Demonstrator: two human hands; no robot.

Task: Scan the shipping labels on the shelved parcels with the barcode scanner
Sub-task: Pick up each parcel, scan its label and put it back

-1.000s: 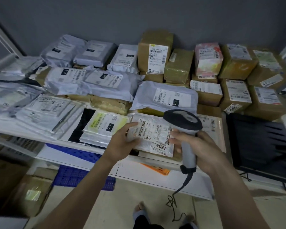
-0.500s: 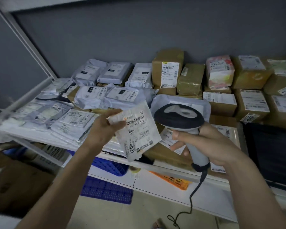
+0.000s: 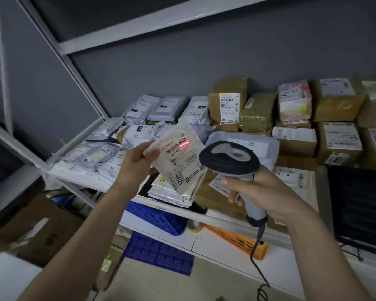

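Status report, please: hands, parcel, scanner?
Left hand holds flat parcel off the shelf. Right hand grips scanner. Red beam on label barcode. Nothing between.

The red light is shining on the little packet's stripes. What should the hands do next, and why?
Probably hold both steady for a moment. The left hand lifts the small packet off the shelf, and the scanner in the right hand throws its red line only on the barcode's right end, so nudging it left across every stripe should help.

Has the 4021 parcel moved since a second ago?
Yes. The left hand lifted the parcel off the front stack, up above the shelf edge.
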